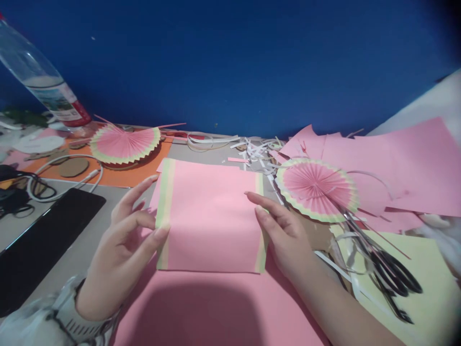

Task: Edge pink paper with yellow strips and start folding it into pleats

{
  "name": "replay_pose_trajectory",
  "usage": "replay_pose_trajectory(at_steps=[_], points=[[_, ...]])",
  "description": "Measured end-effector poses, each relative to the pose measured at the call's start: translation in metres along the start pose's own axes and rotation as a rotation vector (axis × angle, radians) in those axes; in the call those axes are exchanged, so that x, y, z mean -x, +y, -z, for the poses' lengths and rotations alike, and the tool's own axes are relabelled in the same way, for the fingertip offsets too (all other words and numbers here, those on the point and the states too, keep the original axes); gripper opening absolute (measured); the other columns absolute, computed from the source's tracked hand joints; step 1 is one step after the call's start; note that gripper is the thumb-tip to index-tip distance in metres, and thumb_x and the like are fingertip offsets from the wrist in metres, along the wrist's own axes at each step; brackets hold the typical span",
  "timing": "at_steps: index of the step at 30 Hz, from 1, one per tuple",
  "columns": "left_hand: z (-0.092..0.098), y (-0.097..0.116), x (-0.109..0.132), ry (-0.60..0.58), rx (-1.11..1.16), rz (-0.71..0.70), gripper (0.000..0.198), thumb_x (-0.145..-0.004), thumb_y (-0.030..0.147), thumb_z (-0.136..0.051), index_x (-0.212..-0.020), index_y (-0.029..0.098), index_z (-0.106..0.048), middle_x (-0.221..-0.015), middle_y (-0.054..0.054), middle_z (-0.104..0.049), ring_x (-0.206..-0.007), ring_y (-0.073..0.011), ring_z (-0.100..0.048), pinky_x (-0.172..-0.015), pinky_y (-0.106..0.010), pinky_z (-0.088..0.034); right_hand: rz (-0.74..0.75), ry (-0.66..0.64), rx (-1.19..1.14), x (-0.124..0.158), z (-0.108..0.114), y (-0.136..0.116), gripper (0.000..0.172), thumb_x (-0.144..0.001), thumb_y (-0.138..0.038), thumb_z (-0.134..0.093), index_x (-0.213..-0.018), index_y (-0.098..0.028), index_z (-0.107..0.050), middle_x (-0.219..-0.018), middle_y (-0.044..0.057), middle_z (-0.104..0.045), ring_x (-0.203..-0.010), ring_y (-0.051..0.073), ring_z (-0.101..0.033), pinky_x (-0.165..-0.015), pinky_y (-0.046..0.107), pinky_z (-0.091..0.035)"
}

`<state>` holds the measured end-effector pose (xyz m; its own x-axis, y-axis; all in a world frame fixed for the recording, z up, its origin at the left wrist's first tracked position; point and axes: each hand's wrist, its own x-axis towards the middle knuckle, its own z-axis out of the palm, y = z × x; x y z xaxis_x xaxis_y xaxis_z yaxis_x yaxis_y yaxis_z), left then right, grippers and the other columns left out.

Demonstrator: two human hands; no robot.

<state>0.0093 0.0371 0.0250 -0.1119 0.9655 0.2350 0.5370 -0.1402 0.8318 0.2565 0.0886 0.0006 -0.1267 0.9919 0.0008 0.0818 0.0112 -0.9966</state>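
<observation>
A pink sheet of paper [212,216] with green and yellow strips along both side edges is held up in front of me. My left hand [126,240] pinches its left edge between thumb and finger, the index finger raised along the side. At the right edge, my right hand [284,230] grips the sheet with the thumb in front and the index finger near the top; its other fingers are partly hidden. Below the sheet lies a larger pink paper [201,312], crossed by a dark shadow.
Two pleated paper fans lie left [126,144] and right [317,187]. Black-handled scissors [392,271] rest on yellow paper [428,259]. White paper scraps [257,149] are at the back. A plastic bottle [54,91], white cable [97,175] and black phone [46,240] are left.
</observation>
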Motion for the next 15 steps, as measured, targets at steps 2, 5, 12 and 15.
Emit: replay_pose_trajectory(at_steps=[2, 5, 12, 15], points=[[-0.001, 0.003, 0.003, 0.046, -0.058, -0.061, 0.017, -0.083, 0.026, -0.054, -0.067, 0.026, -0.051, -0.147, 0.015, -0.024, -0.138, -0.026, -0.017, -0.111, -0.054, -0.02, -0.092, -0.032, -0.145, -0.002, 0.0, 0.003, 0.023, -0.087, -0.037, -0.056, -0.107, -0.034, -0.065, -0.117, -0.001, -0.064, -0.107, 0.018, -0.057, -0.09, 0.031, -0.041], [-0.001, 0.006, 0.008, 0.109, -0.177, -0.189, 0.016, -0.08, 0.02, -0.055, -0.067, 0.028, -0.053, -0.147, 0.021, -0.021, -0.139, -0.0274, -0.011, -0.11, -0.057, -0.018, -0.174, -0.071, -0.271, -0.004, 0.0, 0.007, 0.026, -0.085, -0.037, -0.058, -0.109, -0.029, -0.064, -0.117, 0.003, -0.064, -0.101, 0.019, -0.059, -0.085, 0.031, -0.042], [0.005, -0.005, 0.012, 0.088, -0.201, -0.382, 0.021, -0.076, 0.01, -0.055, -0.074, 0.031, -0.057, -0.119, 0.008, -0.062, -0.132, -0.026, -0.034, -0.11, -0.058, -0.017, -0.186, -0.061, -0.233, -0.003, -0.001, 0.007, 0.026, -0.084, -0.038, -0.059, -0.108, -0.027, -0.06, -0.076, -0.001, -0.064, -0.071, 0.014, -0.059, -0.065, 0.025, -0.043], [0.005, -0.007, 0.01, 0.133, -0.241, -0.363, 0.018, -0.076, 0.013, -0.056, -0.078, 0.031, -0.058, -0.109, 0.005, -0.066, -0.126, -0.0275, -0.041, -0.109, -0.059, -0.017, -0.139, -0.063, -0.183, -0.001, -0.002, 0.003, 0.033, -0.086, -0.039, -0.055, -0.117, -0.031, -0.052, -0.072, -0.003, -0.059, -0.064, 0.013, -0.056, -0.06, 0.024, -0.043]])
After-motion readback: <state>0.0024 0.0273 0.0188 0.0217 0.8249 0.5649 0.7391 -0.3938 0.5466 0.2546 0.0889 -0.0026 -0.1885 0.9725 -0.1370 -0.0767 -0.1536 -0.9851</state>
